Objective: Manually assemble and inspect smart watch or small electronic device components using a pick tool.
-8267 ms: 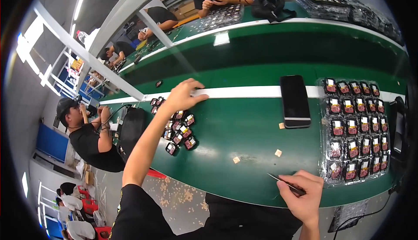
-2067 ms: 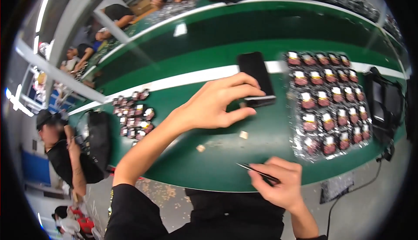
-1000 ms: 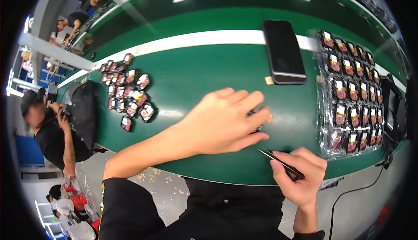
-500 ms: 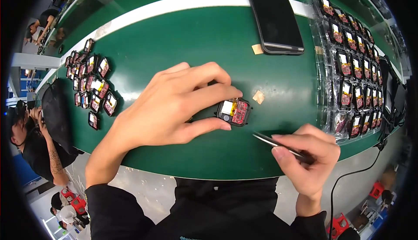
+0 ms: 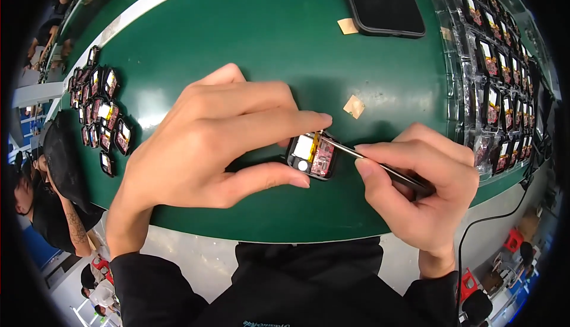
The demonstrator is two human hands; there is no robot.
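Left hand (image 5: 208,143) has a black-cased circuit module (image 5: 313,158) pinched thumb-to-finger, right hand (image 5: 424,187) gripping tweezers (image 5: 408,180), tips right over it.

one left grip (image 5: 202,140), one right grip (image 5: 430,187), one pair of tweezers (image 5: 401,176), one unit (image 5: 312,156) between the grips; over a dozen units in the left pile (image 5: 108,113), overlapping; over fifteen in clear plastic (image 5: 458,107), partly cut off; one phone (image 5: 386,0), at least two tan squares (image 5: 354,107), one surface (image 5: 237,48)
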